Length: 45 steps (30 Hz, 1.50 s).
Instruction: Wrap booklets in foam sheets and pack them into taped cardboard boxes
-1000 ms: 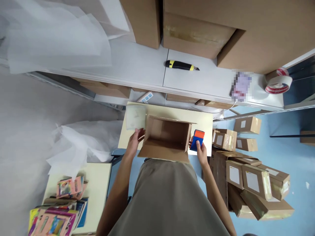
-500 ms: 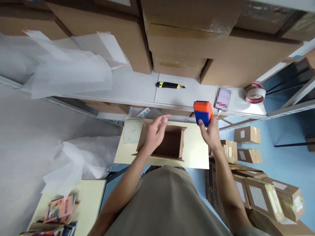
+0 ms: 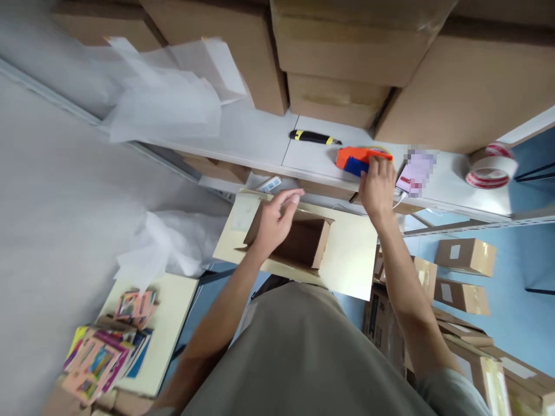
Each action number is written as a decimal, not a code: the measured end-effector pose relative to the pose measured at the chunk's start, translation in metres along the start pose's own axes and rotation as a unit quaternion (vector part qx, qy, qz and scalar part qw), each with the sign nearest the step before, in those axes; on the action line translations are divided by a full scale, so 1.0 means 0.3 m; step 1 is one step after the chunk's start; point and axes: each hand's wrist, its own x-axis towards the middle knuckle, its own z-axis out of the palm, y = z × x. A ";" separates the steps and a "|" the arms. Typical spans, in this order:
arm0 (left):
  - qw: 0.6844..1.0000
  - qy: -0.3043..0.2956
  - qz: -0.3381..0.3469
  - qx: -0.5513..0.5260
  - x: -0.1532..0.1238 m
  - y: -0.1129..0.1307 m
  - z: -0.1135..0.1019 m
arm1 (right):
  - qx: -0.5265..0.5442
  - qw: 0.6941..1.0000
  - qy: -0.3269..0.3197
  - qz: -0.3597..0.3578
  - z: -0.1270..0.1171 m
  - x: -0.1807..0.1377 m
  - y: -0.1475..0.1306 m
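Note:
My right hand [image 3: 378, 184] grips an orange and blue tape dispenser [image 3: 352, 161] at the front of the white shelf. The fingers cover its right end, where a yellowish curved edge shows behind them. Over the cardboard box [image 3: 306, 240] hovers my left hand [image 3: 280, 216], empty, with thumb and forefinger apart. The box stands with its top flaps up on a pale yellow tabletop [image 3: 347, 260]. A black and yellow utility knife [image 3: 314, 137] lies left of the dispenser. Just right of my right hand is a phone [image 3: 417, 172] with a white cable.
A red and white tape roll [image 3: 492, 166] stands at the shelf's right end. Large cartons [image 3: 338, 98] line the back; white foam sheets [image 3: 169, 107] lie at left. Booklets [image 3: 97, 364] are piled on a lower left table. Taped boxes [image 3: 466, 256] sit on the floor at right.
My right hand has moved forward with the tape dispenser, from above the table's edge onto the shelf, and the dispenser has turned sideways. My left hand stays over the box. The view has shifted.

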 end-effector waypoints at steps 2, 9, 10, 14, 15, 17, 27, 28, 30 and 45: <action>0.998 0.041 -0.051 0.027 -0.069 -0.090 -0.069 | 0.012 1.000 0.000 -0.001 0.015 -0.111 -0.026; 0.953 0.102 -0.253 0.133 -0.271 -0.367 -0.305 | 0.004 0.961 -0.276 -0.020 0.135 -0.546 -0.251; 0.946 0.085 -0.275 0.150 -0.274 -0.391 -0.321 | -0.011 0.951 -0.310 -0.014 0.155 -0.567 -0.275; 0.918 -0.002 -0.316 0.241 -0.236 -0.467 -0.349 | -0.063 0.940 -0.333 0.046 0.182 -0.578 -0.295; 0.913 -0.014 -0.311 0.265 -0.222 -0.485 -0.357 | -0.070 0.942 -0.323 0.063 0.175 -0.580 -0.283; 0.910 -0.015 -0.292 0.292 -0.197 -0.522 -0.381 | -0.078 0.948 -0.294 0.096 0.152 -0.597 -0.252; 0.961 0.000 -0.266 0.078 -0.157 -0.703 -0.514 | -0.005 0.974 -0.101 0.202 0.115 -0.715 -0.183; 0.964 -0.010 -0.260 0.061 -0.158 -0.711 -0.515 | -0.019 0.971 -0.099 0.217 0.118 -0.712 -0.197; 0.965 -0.045 -0.257 0.029 -0.164 -0.725 -0.517 | -0.059 0.964 -0.108 0.237 0.131 -0.700 -0.246; 0.904 -0.051 -0.400 0.142 -0.026 -1.198 -0.719 | 0.147 0.979 -0.125 0.060 0.507 -0.404 -1.197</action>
